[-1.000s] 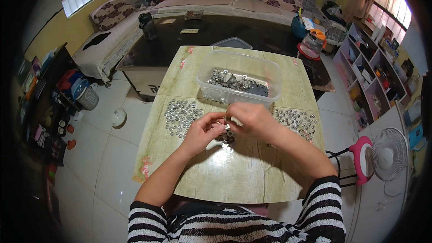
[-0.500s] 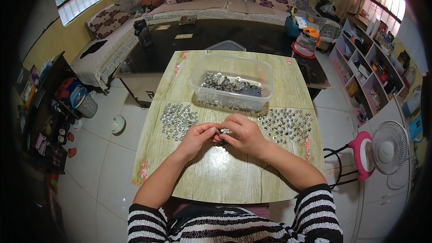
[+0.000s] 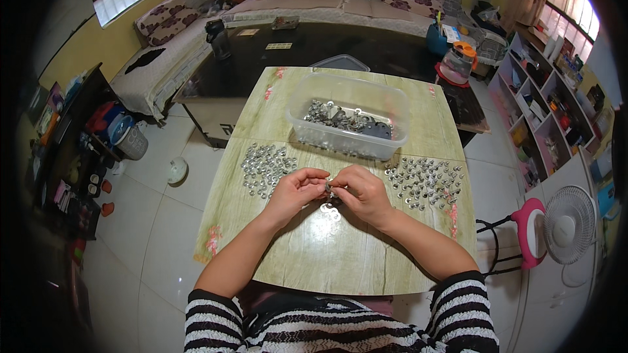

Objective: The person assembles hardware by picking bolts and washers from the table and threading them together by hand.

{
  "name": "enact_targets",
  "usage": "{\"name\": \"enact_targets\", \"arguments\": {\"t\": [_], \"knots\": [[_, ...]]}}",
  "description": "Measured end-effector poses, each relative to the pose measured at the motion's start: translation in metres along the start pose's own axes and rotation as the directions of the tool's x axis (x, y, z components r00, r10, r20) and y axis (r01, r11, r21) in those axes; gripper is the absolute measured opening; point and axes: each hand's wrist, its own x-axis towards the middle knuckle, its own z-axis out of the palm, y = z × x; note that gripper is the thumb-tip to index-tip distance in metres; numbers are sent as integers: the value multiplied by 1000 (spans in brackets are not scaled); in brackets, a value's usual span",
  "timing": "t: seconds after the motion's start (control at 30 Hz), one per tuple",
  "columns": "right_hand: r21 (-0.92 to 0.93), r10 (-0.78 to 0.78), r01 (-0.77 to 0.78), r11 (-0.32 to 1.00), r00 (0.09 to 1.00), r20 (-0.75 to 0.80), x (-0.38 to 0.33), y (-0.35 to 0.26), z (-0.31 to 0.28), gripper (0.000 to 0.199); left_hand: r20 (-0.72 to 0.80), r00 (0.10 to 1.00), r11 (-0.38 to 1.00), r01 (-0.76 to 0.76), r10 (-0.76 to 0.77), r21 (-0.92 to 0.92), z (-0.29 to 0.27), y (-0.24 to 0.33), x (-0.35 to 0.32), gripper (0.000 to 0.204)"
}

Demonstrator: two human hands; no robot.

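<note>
Near the middle of the table, my left hand point(image 3: 296, 195) and my right hand point(image 3: 362, 197) meet, pinching a small metal fastener point(image 3: 329, 187) between their fingertips. Its exact kind is too small to make out. Just below my fingers lie several flat metal washers point(image 3: 331, 213), partly covered by the hands. Left of my left hand spreads a group of small round silvery pieces point(image 3: 267, 167). Right of my right hand, many small metal screws point(image 3: 425, 183) with wide heads are laid out. Beyond the hands stands a clear plastic tub point(image 3: 348, 145) holding loose metal hardware and a dark flat piece.
The wood-patterned table point(image 3: 307, 261) abuts a black table point(image 3: 261, 75) behind it, which carries a dark bottle point(image 3: 218, 40) and a pitcher with an orange lid point(image 3: 458, 64). To the right are a pink stool point(image 3: 528, 232) and a white fan point(image 3: 568, 221).
My fingertips have shifted around the small metal part, and the washers beneath them show more. The whole scene sits slightly further right in the picture. The tub stays in its place on the table.
</note>
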Motion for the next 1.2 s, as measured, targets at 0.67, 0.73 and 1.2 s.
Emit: {"name": "enact_targets", "arguments": {"t": [0.67, 0.73, 1.2], "knots": [[49, 176, -178, 983, 983, 46, -3, 4, 3, 8, -41, 986, 947, -143, 162, 289, 3, 3, -2, 22], [69, 180, -183, 981, 982, 50, -4, 4, 1, 8, -49, 990, 960, -114, 131, 257, 4, 3, -2, 21], [-153, -102, 112, 982, 992, 70, 0, -1, 0, 9, -2, 1000, 973, 24, -24, 229, 8, 1, -2, 21]]}}
